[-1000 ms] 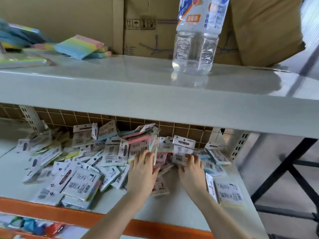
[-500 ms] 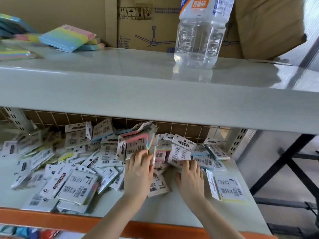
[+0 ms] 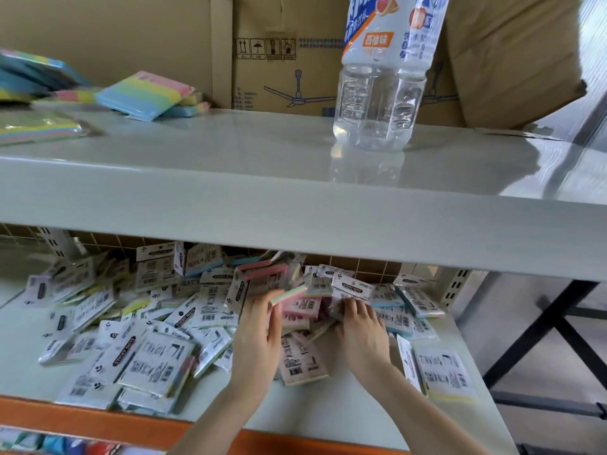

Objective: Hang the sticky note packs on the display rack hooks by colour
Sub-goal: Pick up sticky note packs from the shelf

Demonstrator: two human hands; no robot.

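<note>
Nearest, an orange shelf edge (image 3: 98, 425). On the lower shelf (image 3: 328, 418), the left hand (image 3: 259, 336) holds a pastel sticky note pack (image 3: 289, 295) by its edge; the right hand (image 3: 361, 333) pinches a carded pack (image 3: 349, 292). Both reach into the heap of sticky note packs (image 3: 147, 323) spread leftward. The upper shelf (image 3: 295, 198) overhangs the heap, hiding its rear. On it stand a water bottle (image 3: 377, 103), loose pastel pads (image 3: 144, 95) and, behind, cardboard boxes (image 3: 282, 60).
</note>
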